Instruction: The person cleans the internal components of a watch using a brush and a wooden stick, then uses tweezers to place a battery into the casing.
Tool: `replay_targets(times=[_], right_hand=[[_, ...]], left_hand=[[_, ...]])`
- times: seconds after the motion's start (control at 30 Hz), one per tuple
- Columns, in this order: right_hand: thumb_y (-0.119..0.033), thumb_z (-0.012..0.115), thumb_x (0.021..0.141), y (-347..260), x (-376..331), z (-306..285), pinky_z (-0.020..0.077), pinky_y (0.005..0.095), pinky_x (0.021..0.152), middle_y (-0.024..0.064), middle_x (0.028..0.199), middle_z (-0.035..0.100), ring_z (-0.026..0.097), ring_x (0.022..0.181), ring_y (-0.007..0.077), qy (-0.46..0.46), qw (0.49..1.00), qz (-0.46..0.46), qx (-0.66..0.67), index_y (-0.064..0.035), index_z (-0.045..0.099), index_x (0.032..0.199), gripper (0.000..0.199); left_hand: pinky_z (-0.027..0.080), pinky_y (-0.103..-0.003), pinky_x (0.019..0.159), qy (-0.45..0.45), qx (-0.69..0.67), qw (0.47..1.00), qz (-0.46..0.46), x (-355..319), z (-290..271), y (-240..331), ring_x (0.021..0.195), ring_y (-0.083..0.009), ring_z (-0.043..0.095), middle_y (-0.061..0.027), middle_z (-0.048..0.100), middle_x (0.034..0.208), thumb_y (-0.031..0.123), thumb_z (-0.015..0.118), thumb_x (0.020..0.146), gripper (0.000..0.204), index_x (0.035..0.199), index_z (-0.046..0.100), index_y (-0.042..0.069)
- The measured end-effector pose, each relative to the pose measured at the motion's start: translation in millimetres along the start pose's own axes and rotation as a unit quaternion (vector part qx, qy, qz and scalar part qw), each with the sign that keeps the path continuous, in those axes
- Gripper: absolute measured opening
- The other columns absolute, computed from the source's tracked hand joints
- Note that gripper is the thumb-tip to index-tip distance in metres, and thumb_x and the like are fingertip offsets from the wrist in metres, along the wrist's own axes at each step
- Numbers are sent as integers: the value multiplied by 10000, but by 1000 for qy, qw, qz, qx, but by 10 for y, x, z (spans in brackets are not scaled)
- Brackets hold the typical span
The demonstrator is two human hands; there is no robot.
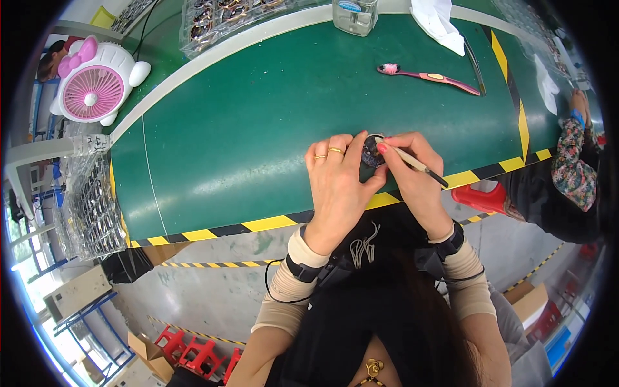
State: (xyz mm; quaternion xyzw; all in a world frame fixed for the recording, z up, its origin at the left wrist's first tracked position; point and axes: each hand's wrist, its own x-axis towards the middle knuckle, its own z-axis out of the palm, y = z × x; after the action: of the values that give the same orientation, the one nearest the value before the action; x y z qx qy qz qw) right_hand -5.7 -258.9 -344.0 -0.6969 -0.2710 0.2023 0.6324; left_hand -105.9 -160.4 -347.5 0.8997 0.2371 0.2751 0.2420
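Observation:
Near the front edge of the green table, my left hand (336, 187) pinches a small round dark part (370, 155) between thumb and fingers. What kind of part it is cannot be made out. My right hand (420, 184) grips a thin pale stick (412, 160) with a dark end, held like a pen. The stick's tip meets the upper right of the round part, partly covered by my fingers. Beyond my hands, a pink toothbrush (431, 77) lies on the table.
A clear jar (355, 18) and a white tissue (438, 22) stand at the back. Plastic trays of parts (222, 19) sit far left, beside a pink and white fan (97, 84). Yellow-black tape (271, 224) lines the front edge. At right is another person's floral sleeve (574, 161).

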Motion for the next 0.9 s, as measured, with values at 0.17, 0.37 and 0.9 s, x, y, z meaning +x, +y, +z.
replay_targets(times=[0.17, 0.37, 0.9], right_hand=[[28, 709, 872, 5, 2, -19, 494, 246, 730, 71, 931, 665, 611, 828, 120, -21, 993, -81, -86, 9, 662, 962, 103], [46, 731, 825, 7, -17, -149, 502, 276, 724, 99, 933, 665, 633, 833, 181, -65, 978, -150, -131, 7, 673, 938, 133], [49, 770, 761, -21, -34, -157, 505, 314, 723, 104, 946, 685, 639, 846, 227, -86, 969, -195, -126, -5, 687, 906, 175]], left_hand=[[383, -423, 939, -9, 0, 1000, -6, 0, -27, 13, 996, -271, 539, -73, 577, 1033, 183, 862, 644, 565, 1152, 674, 22], [358, -429, 974, -69, -52, 996, 18, 92, -178, 5, 1008, -269, 536, -69, 575, 1050, 205, 877, 626, 558, 1128, 687, 53], [360, -405, 992, -58, -50, 997, 25, 54, -19, -49, 996, -247, 543, -54, 582, 1026, 117, 821, 656, 460, 1102, 711, 100]])
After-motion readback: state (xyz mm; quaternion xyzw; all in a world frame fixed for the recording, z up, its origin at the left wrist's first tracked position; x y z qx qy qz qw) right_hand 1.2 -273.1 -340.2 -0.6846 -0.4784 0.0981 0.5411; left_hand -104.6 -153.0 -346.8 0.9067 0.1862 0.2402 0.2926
